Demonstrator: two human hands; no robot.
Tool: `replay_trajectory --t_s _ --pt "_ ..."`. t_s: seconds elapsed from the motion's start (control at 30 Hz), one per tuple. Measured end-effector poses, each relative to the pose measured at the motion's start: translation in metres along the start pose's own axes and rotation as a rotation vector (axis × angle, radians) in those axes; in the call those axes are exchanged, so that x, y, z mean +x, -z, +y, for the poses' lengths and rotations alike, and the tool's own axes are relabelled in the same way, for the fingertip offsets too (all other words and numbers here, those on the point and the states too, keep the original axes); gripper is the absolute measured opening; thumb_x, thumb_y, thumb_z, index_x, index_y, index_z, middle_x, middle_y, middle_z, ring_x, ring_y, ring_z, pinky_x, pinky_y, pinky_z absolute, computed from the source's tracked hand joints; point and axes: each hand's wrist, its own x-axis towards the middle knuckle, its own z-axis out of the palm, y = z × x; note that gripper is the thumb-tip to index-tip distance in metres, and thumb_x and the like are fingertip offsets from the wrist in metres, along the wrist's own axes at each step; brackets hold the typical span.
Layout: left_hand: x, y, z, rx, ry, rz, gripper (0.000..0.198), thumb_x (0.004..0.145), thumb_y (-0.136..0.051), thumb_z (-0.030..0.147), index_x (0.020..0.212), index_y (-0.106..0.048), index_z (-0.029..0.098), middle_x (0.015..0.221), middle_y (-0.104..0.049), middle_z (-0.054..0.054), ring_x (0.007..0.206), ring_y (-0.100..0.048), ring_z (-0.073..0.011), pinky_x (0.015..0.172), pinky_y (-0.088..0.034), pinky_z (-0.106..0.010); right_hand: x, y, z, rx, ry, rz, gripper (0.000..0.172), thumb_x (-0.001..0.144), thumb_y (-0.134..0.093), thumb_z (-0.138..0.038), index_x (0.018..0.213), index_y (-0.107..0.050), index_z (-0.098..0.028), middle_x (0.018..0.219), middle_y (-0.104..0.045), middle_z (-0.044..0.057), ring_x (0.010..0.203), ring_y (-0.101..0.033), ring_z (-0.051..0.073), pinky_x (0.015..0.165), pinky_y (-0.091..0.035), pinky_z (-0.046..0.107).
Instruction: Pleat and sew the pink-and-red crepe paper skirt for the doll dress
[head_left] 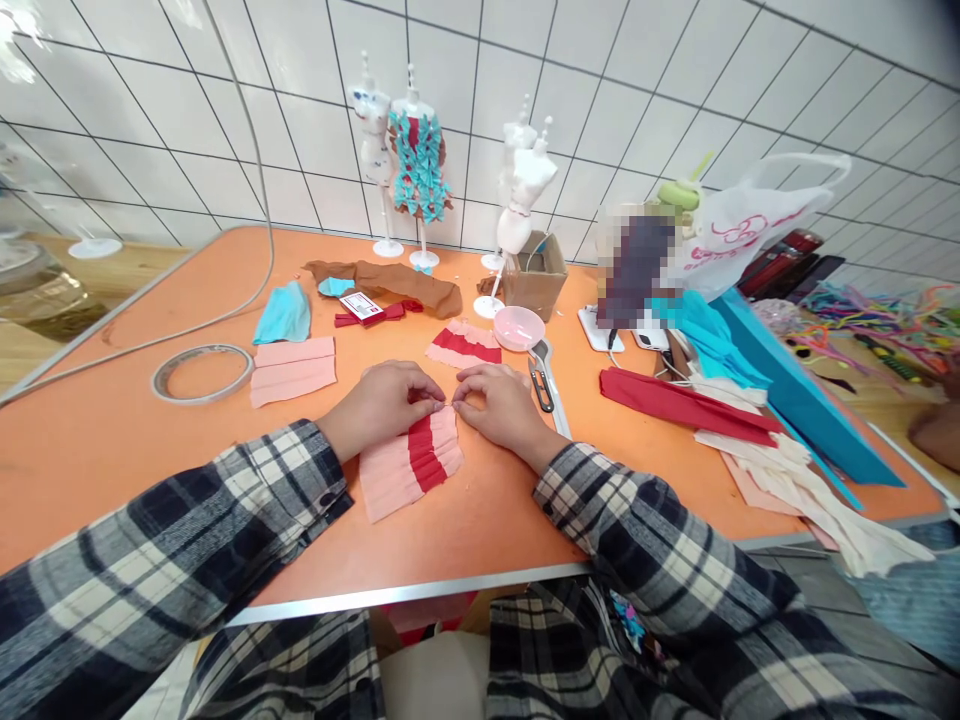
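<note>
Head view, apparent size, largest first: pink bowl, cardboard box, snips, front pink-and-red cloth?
1. Front pink-and-red cloth
2. Cardboard box
3. Pink bowl
4. Snips
Cloth is nearer the camera than the box; their true order is unsure.

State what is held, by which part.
The left hand seems to pinch the nearer pink-and-red cloth at its far edge; what the right hand holds is unclear.

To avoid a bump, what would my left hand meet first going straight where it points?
Your left hand would likely meet your right hand first, close ahead; exact depth is unclear.
</note>
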Motion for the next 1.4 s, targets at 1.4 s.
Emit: replay_trajectory --t_s 1.4 --pt "-0.008 0.020 -0.010 0.195 -0.273 -0.114 0.026 0.092 -0.054 0.028 0.095 -0.080 0.025 0.098 -0.079 -0.005 0.093 -0.069 -0.0222 0.091 -0.047 -0.037 -0.005 0.007 0.011 -0.058 0.234 0.048 0.046 0.085 -0.049 -0.003 0.108 -0.081 -0.027 0.128 -0.073 0.003 0.118 -0.065 0.020 0.107 -0.044 0.040"
